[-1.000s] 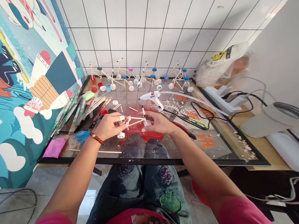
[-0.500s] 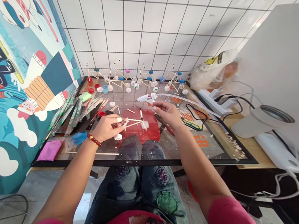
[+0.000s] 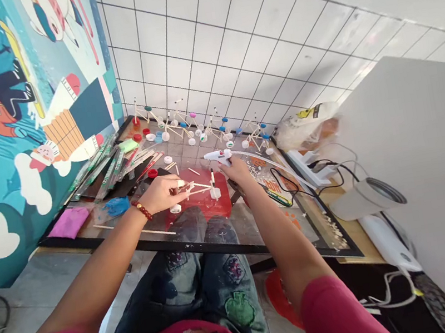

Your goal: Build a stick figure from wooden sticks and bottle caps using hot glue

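Note:
My left hand (image 3: 163, 194) pinches one end of a small frame of wooden sticks (image 3: 201, 190). At the frame's far end are a white bottle cap (image 3: 215, 193) and an upright stick with a dark tip. Another white cap (image 3: 176, 209) sits just below my left fingers. My right hand (image 3: 236, 170) is closed around the handle of a white hot glue gun (image 3: 216, 156), its nozzle facing left; the fingertips are partly hidden. Beneath the stick frame lies a red sheet (image 3: 223, 208) on the glass-topped table.
Several stick-and-cap models (image 3: 224, 126) line the table's back edge. Packaged sticks (image 3: 109, 173), a pink packet (image 3: 70, 222) and a blue bag (image 3: 117, 206) are at left. To the right are a green-handled cutter (image 3: 279, 198), cables, a power strip (image 3: 309, 168) and a lamp (image 3: 362, 198).
My right hand has moved forward and left onto the glue gun's handle. My left hand keeps its hold on the stick frame. The camera view has shifted slightly.

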Motion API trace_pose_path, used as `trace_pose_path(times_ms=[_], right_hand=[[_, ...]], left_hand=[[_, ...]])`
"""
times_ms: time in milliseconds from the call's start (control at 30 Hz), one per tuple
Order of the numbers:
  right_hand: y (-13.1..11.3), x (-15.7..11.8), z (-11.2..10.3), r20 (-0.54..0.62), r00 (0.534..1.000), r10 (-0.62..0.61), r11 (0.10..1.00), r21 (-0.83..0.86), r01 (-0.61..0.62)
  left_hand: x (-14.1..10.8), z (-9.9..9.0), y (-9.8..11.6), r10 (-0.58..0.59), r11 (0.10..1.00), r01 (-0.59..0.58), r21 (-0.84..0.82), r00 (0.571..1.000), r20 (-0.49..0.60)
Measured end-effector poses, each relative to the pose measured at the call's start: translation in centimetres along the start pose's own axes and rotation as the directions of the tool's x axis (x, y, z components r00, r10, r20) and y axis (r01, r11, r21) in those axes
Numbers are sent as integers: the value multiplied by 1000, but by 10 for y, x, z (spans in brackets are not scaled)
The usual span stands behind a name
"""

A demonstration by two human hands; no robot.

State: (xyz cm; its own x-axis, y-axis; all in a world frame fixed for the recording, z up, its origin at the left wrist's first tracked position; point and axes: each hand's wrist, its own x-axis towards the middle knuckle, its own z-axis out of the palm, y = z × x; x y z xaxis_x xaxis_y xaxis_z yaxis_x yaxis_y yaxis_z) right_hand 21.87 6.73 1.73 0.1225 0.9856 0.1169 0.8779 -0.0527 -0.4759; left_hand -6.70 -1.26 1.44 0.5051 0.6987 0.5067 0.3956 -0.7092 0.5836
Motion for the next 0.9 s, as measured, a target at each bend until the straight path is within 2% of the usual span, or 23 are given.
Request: trace_pose_path(times_ms=[167,333,433,700,900], right_hand=[[1,-1,-4,-17,1000,8,999,48,-7],[3,-23,-14,-11,1000,-22,995,97,23],[-2,-31,-12,-1,999,-37,996,82,37],[-30,1,3,30,998,-46,997,67,44],[-30,4,8,60,994,-96,993,80,91]], left_hand=[[0,3,-3,-12,1000,12,13,999,-40],[-1,2,-5,-37,999,36,-19,999,-28],[0,0,-3,-31,999,30,-25,999,-22],[1,-1,-3,-64,998,64,-29,998,-1],[3,-1,0,-93,995,93,-36,996,11]])
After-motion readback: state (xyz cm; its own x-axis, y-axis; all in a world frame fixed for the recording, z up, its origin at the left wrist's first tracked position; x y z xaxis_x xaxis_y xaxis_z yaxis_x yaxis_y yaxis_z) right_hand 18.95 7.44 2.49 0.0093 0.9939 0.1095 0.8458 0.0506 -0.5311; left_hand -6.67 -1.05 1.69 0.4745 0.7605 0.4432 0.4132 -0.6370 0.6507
